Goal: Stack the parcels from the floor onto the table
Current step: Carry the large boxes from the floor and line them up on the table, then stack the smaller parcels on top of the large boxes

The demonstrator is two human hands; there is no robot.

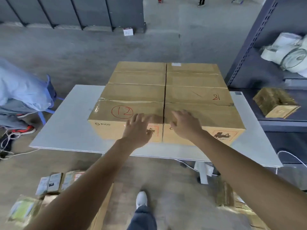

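Both hands are spread wide and hold nothing. The left hand (pixel 137 128) and right hand (pixel 186 125) reach forward over the near top edge of two cartons, one hand to each, on either side of the seam between them. The fingers are blurred, so I cannot tell whether they press the cardboard or hover just above it.

A white table (pixel 66 130) carries both cartons, which stand side by side and touching. The left carton (pixel 132 97) has a red circled 12 on its top and PICO printed on its front. The right carton (pixel 199 97) has a red scrawled number on its top and a printed mark on its front.

To the right stands a dark metal shelving rack (pixel 245 52) with white bundles (pixel 285 52) on an upper shelf and a tape-wrapped parcel (pixel 275 102) on a lower one. At the left edge is a person in pale blue clothing (pixel 21 90).

On the floor near the wearer's feet lie small wrapped parcels (pixel 54 182) to the left and more taped parcels (pixel 226 195) to the right. Between them shows the wearer's white shoe (pixel 141 199). Far back on the floor sits a small white box (pixel 127 31).
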